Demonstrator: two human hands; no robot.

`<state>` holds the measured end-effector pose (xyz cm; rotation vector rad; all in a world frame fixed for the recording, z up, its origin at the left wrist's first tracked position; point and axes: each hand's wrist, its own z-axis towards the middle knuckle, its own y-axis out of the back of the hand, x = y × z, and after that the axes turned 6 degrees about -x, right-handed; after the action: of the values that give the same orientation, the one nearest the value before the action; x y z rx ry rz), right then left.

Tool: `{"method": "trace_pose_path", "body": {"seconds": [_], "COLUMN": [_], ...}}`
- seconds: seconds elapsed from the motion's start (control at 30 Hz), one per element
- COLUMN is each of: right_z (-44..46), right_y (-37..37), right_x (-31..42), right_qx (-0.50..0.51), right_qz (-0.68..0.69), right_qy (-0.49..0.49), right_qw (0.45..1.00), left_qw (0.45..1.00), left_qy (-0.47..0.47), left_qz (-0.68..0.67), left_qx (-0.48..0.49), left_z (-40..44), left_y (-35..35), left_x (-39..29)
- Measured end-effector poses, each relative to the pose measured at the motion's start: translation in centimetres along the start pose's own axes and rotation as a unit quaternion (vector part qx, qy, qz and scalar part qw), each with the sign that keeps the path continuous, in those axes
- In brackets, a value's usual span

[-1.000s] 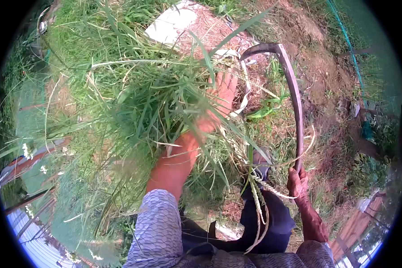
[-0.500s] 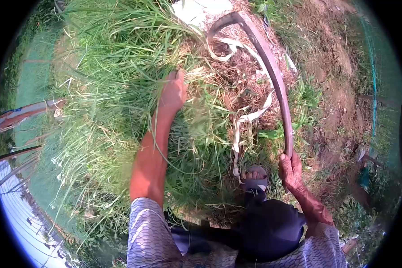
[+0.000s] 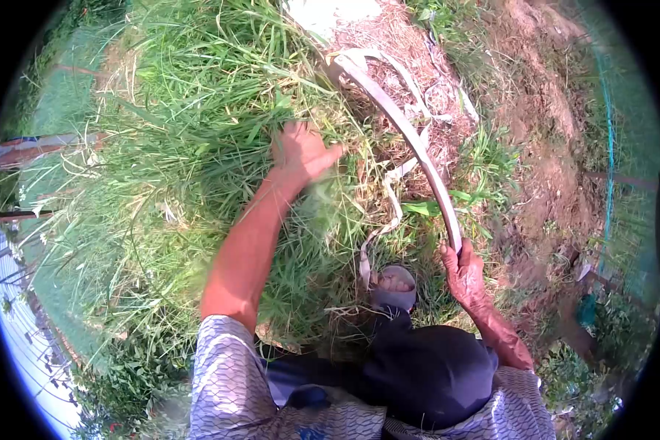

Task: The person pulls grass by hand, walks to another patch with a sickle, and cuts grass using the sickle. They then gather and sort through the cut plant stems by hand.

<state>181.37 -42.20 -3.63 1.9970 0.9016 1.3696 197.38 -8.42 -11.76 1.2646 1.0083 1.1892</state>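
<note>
Along the right side of the view, a stretch of bare brown soil [image 3: 550, 176] runs between the curved tool and a thin turquoise cord [image 3: 610, 147], giving the right hand side room. On the left, tall green grass [image 3: 198, 132] crowds right up to the forearm, its outer edge meeting pale green netting [image 3: 51, 165].

A twisted off-white strip [image 3: 394, 192] winds down over the dry reddish litter [image 3: 389, 110], passes behind the tool and ends near the foot in a grey open-toed shoe [image 3: 394, 286]. The raised knee in dark navy trousers [image 3: 436, 374] fills the space between the arms, just below the shoe.

The left hand [image 3: 304, 152] reaches forward into the grass, back upward, thumb pointing right; its grip is wide at the thumb, but whether the fingers hold any stems I cannot tell. The right hand [image 3: 465, 273], low on the right, has its grip closed around the lower end of the long, curved, grey-brown metal tool [image 3: 411, 139], which slants up and leftward, its far end near the strip.
</note>
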Motion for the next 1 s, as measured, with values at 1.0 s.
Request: {"method": "trace_pose_path", "body": {"seconds": [1.0], "right_z": [-3.5], "right_y": [2.3], "right_x": [2.4], "right_qx": [0.042], "right_qz": [-0.029], "right_qy": [-0.138], "right_qw": [0.989], "left_qw": [0.960], "left_qy": [-0.057], "left_qz": [-0.271], "left_qx": [0.034], "left_z": [-1.2], "left_y": [-5.2], "left_x": [1.8]}}
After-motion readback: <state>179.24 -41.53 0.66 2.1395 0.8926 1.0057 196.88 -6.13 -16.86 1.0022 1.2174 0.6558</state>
